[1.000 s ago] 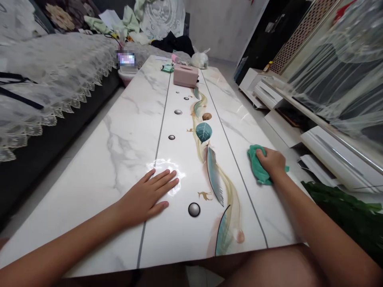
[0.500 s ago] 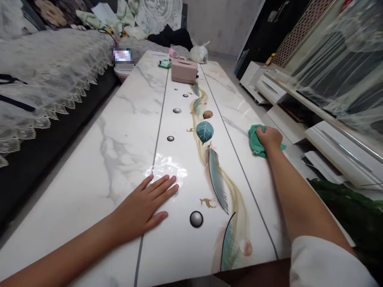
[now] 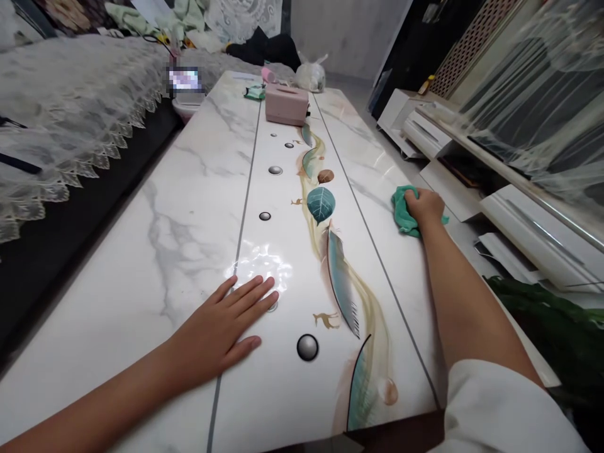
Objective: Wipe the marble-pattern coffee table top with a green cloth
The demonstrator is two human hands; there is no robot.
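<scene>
My left hand lies flat on the glossy white marbled table, fingers spread, with nothing in it. Its fingertips rest beside a bright light reflection on the middle strip. At the table's right edge, my right hand is closed on a crumpled green cloth. The cloth hangs partly past the knuckles and touches the tabletop. Printed feathers, leaves and round dots run along the middle strip between the two hands.
A pink box, a green packet and a clear plastic bag are at the table's far end. A lace-covered sofa is on the left. White drawers and a green plant are on the right.
The view has shifted slightly, so the far objects sit a little higher and further left. The right hand with the cloth has moved slightly away along the table edge. The left hand stays flat.
</scene>
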